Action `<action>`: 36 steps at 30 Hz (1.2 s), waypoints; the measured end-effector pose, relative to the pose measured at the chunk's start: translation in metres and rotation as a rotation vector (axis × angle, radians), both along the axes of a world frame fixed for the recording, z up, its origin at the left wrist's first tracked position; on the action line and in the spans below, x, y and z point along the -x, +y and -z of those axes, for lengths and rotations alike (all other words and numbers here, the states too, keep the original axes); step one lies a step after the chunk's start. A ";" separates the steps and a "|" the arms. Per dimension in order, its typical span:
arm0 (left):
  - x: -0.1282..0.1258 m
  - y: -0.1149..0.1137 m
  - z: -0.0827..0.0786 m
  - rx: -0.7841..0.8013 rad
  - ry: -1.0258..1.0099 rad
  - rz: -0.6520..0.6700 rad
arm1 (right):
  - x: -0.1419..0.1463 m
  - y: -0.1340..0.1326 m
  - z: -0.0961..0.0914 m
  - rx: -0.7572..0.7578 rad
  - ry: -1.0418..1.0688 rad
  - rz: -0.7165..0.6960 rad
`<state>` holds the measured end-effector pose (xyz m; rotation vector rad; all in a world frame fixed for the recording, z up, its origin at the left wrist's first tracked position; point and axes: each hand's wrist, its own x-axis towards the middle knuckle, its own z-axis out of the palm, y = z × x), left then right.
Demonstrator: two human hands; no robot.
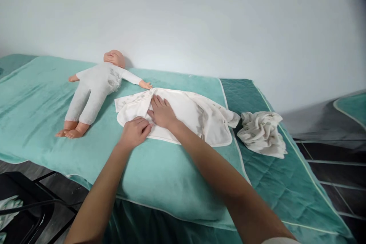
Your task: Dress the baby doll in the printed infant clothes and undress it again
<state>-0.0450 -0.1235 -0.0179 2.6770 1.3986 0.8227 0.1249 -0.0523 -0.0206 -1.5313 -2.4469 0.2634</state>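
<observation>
A white baby garment point(197, 116) lies spread flat on the teal blanket point(40, 99) that covers the bed. My right hand point(161, 112) rests flat on the garment's left half, fingers stretched out. My left hand point(135, 131) sits just below it at the garment's lower left edge, fingers curled and pressing on the cloth. A baby doll point(93, 87) in a pale one-piece suit lies on its back to the left, one arm reaching toward the garment's corner.
A crumpled white cloth point(263, 133) lies to the right on a darker teal quilted cover point(286, 183). A white wall rises behind the bed. A black chair frame point(31, 206) stands at the lower left, by the bed's near edge.
</observation>
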 end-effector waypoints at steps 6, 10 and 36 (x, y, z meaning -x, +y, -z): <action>0.002 0.002 0.001 -0.012 -0.014 0.012 | -0.081 -0.039 -0.017 0.252 0.460 -0.195; 0.001 0.002 0.002 -0.027 -0.027 -0.045 | -0.180 -0.024 -0.020 -0.097 0.459 0.465; 0.001 0.009 -0.002 0.149 -0.117 -0.324 | -0.184 -0.023 0.016 -0.151 0.018 0.311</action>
